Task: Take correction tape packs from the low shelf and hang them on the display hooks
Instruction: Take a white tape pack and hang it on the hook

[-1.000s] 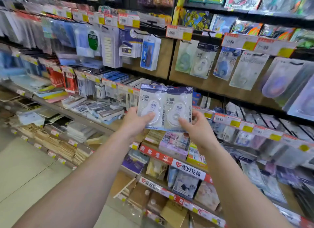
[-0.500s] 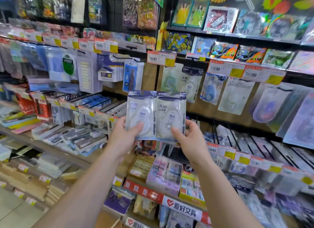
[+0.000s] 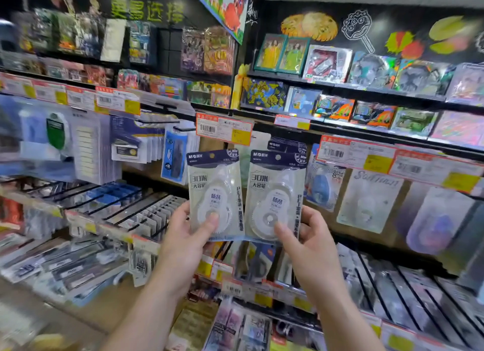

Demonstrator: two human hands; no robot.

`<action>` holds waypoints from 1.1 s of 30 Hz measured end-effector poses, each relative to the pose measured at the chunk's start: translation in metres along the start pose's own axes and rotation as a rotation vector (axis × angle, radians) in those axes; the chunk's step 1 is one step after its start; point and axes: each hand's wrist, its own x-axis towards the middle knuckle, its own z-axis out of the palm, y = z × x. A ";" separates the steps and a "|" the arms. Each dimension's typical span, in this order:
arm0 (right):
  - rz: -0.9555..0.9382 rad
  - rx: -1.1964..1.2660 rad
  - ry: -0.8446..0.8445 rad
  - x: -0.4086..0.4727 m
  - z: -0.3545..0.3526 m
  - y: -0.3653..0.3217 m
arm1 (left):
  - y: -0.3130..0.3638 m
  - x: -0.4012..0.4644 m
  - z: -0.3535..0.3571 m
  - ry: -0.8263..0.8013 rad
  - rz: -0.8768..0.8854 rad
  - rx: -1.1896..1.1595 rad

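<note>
- Head view, centre of the frame: my left hand [image 3: 183, 235] holds the left correction tape pack [image 3: 214, 193] by its lower edge, thumb pressed on the clear blister over the round dispenser, fingers curled behind the card.
- Just right of centre, my right hand [image 3: 306, 248] grips the right correction tape pack [image 3: 276, 196] the same way, thumb on the front near the wheel, fingers wrapped round the right edge.
- The two packs stand upright, side by side, their inner edges touching or nearly so; both have dark blue header cards with a small hang hole at the top.
- Behind the packs, in the middle of the frame, a price tag [image 3: 224, 128] with a barcode and a yellow patch hangs at the front of a display hook; the tops of both packs sit just below it.
- Right of centre, behind my right pack, more hanging packs [image 3: 288, 145] of the same kind show their blue headers.
- Lower part of the frame: sloped shelf trays [image 3: 392, 285] with black dividers, blurred.
</note>
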 end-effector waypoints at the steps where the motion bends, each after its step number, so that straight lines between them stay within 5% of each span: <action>1: -0.004 0.005 0.007 0.002 0.000 0.001 | 0.000 0.003 0.001 -0.009 0.009 0.000; 33: 0.103 -0.043 0.225 0.015 0.022 0.008 | -0.003 0.044 -0.025 -0.187 -0.108 0.060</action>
